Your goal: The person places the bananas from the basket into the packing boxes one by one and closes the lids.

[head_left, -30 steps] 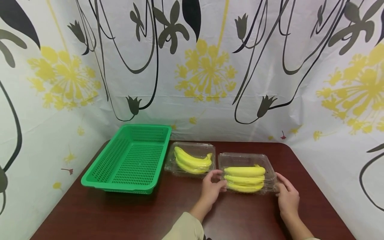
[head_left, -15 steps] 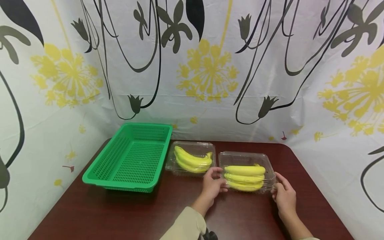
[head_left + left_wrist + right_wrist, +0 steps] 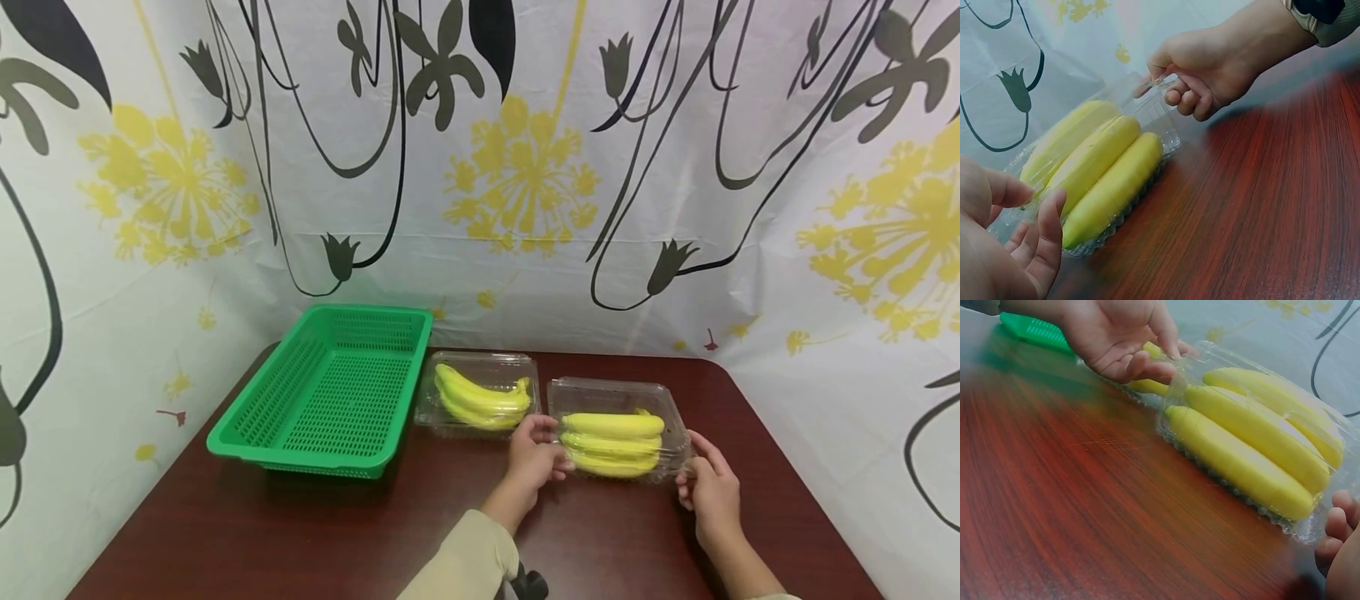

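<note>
A clear plastic clamshell box (image 3: 667,400) with several yellow bananas (image 3: 612,444) inside lies at the right of the table, its lid down over the fruit. My left hand (image 3: 531,458) pinches its left edge between thumb and fingers. At the opposite end, my right hand (image 3: 714,493) grips the right edge, thumb on top and fingers curled below, as the left wrist view shows. Seen from the right wrist, the box's bumpy lower rim (image 3: 1235,489) is on or just above the wood; I cannot tell which.
Left of this box stands a second clear clamshell box (image 3: 427,408) with a bunch of bananas (image 3: 480,402). A green perforated plastic basket (image 3: 381,454) sits farther left on the dark red-brown table (image 3: 300,533). A patterned curtain (image 3: 525,308) hangs behind the table.
My right hand has shifted slightly left and its fingers have curled in more under the box's right edge. The left hand and the box stay nearly in place; the head view has moved a little.
</note>
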Available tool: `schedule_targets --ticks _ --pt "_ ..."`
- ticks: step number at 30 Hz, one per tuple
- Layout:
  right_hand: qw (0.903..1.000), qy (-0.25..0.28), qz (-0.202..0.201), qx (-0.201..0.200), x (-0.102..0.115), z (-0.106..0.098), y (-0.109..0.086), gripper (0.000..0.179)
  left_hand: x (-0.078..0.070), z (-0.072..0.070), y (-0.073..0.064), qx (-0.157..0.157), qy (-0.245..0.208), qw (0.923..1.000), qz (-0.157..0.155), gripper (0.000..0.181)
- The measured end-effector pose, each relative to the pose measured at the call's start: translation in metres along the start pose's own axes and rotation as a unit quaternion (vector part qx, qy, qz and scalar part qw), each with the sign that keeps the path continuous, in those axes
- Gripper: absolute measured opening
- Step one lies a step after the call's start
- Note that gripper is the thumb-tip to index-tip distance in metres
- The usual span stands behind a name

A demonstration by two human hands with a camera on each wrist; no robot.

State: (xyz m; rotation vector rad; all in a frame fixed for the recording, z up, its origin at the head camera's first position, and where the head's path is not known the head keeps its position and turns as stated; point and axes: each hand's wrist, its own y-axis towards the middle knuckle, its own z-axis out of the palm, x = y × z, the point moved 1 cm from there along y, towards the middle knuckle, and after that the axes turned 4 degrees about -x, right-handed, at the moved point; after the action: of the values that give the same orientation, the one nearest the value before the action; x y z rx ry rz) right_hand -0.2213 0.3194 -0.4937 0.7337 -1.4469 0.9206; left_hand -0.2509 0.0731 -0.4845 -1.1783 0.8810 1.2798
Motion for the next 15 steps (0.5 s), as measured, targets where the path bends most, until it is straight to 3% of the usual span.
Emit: schedule_targets --ticks 15 --pt "0.9985 0.036 -0.017 0.039 -0.0011 -0.0021 -0.0024 0.048 -0.0036 -0.0005 -0.0016 0.002 0.004 1.0 -0.008 0.048"
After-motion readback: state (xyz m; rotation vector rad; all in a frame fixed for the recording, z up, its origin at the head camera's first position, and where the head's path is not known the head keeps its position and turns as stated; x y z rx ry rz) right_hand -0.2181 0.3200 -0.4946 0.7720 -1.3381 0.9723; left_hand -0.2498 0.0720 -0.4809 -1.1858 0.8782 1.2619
